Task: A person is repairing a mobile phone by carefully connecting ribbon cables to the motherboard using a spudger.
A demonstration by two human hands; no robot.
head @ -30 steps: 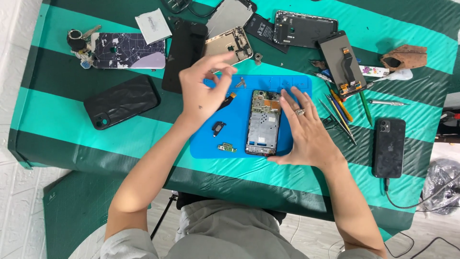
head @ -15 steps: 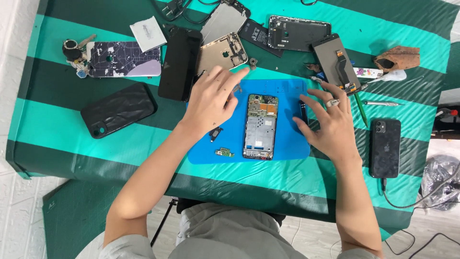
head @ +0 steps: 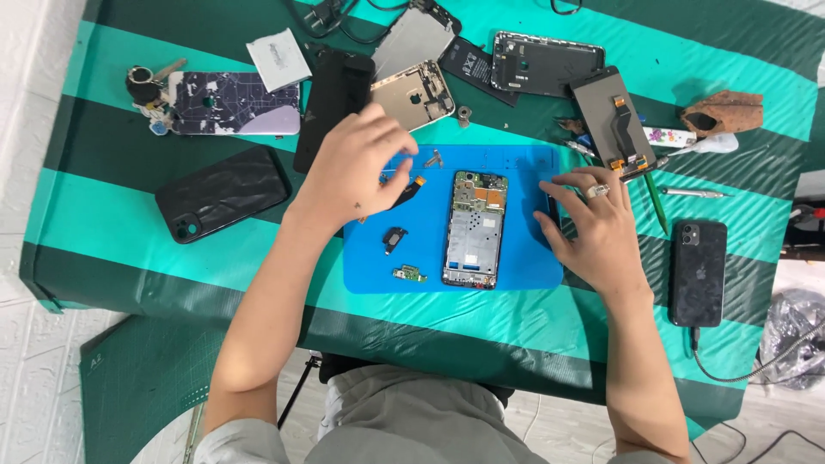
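An opened phone [head: 475,228] with its board and frame exposed lies upright in the middle of a blue work mat [head: 516,268]. My left hand [head: 352,176] hovers over the mat's upper left corner. Its fingertips are bunched just above a black flex cable [head: 411,189] and near a small metal bracket [head: 432,158]; I cannot see whether anything tiny sits between them. My right hand [head: 597,225], wearing a ring, rests with fingers spread on the mat's right edge, beside the phone. A small speaker part [head: 394,241] and a little green board [head: 410,275] lie left of the phone.
A black phone case [head: 222,192] and a patterned case [head: 234,103] lie at the left. Phone backs, frames and a screen panel [head: 612,120] crowd the far side. A black phone [head: 698,271] on a cable lies at the right, with screwdrivers [head: 656,202] nearby.
My left hand has come down from a raised pinch toward the mat's upper left. My right hand has left the phone and slid to the mat's right edge.
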